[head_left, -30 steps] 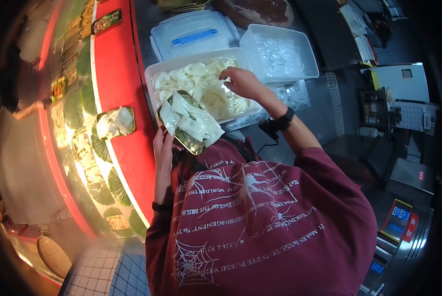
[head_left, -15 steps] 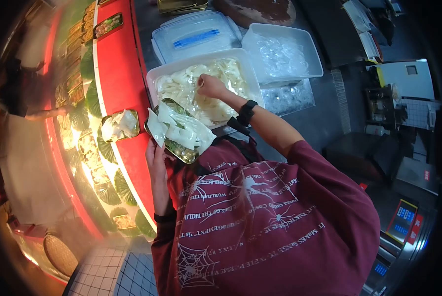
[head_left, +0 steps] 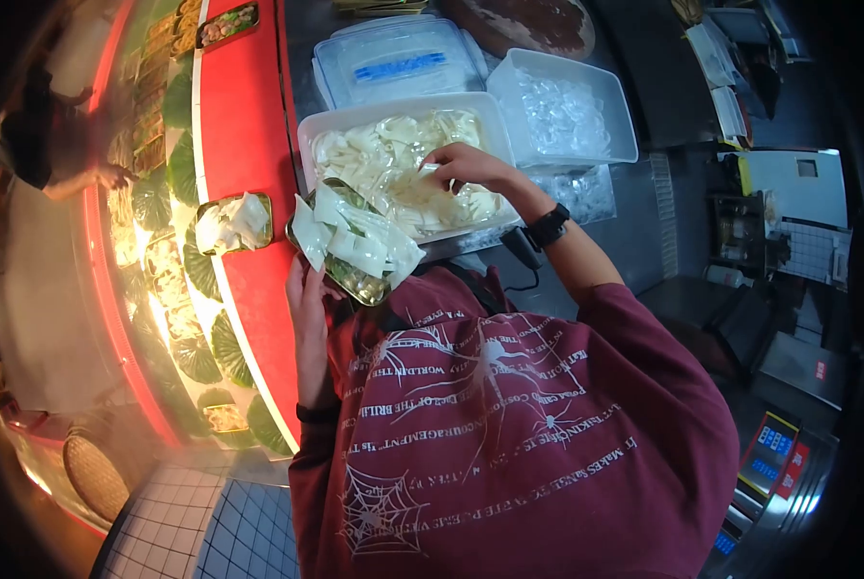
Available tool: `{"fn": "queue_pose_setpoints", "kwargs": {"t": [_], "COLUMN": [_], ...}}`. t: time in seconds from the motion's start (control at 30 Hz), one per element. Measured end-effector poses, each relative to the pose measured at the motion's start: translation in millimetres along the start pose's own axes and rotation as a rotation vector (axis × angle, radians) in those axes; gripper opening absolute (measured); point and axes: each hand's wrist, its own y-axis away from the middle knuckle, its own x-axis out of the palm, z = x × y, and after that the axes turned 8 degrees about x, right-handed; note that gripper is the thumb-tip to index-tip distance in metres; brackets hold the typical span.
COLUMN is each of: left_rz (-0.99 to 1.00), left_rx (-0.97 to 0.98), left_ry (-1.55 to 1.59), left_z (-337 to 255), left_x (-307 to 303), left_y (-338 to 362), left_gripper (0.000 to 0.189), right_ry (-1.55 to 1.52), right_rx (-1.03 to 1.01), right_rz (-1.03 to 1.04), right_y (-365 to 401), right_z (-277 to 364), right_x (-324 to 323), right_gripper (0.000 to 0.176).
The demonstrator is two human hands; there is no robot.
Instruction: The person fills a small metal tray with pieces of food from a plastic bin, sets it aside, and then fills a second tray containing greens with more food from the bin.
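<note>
My left hand (head_left: pixel 306 288) grips the lower left edge of a shiny metal tray (head_left: pixel 362 289) from outside. Broad, pale, flat strips (head_left: pixel 359 241) lie heaped in the tray, with something greenish partly hidden under them. The tray is tilted beside the near left corner of a white plastic tub (head_left: pixel 340 118). Many cream-coloured slices (head_left: pixel 388 145) fill that tub, in what looks like liquid. Over its right half is my right hand (head_left: pixel 472 166), with fingers bent and apart; no piece shows clearly between them.
A lidded clear box (head_left: pixel 393 58) and an open bin of clear plastic-like pieces (head_left: pixel 557 106) stand behind the tub. Another tray of white pieces (head_left: pixel 234 224) sits on the red counter (head_left: pixel 244 96). A person's arm (head_left: pixel 84 181) reaches toward the lit food display at left.
My right hand has moved right and up from among the slices, and its fingers have spread from a closed shape. My left hand still supports the tray. The view has shifted slightly.
</note>
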Motion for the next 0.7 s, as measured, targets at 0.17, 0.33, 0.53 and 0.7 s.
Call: {"fn": "queue_pose_setpoints", "kwargs": {"t": [0.17,0.33,0.53,0.7], "left_rz": [0.018,0.007,0.021,0.025], "left_rx": [-0.001,0.000,0.005,0.032], "left_ry": [0.015,0.015,0.006,0.020], "left_z": [-3,-1,3,6], "left_x": [4,8,10,14], "left_y": [-3,-3,-4,-4], "left_gripper": [0.033,0.031,0.030,0.030], "right_ry": [-0.170,-0.133,-0.162,-0.305], "right_rx": [-0.152,-0.253,-0.347,-0.375], "right_rz": [0.041,0.072,0.155,0.186], "right_y": [40,68,93,94], "right_z": [23,52,83,106], "right_x": [3,18,57,97], "right_gripper": [0.020,0.018,0.011,0.013]}}
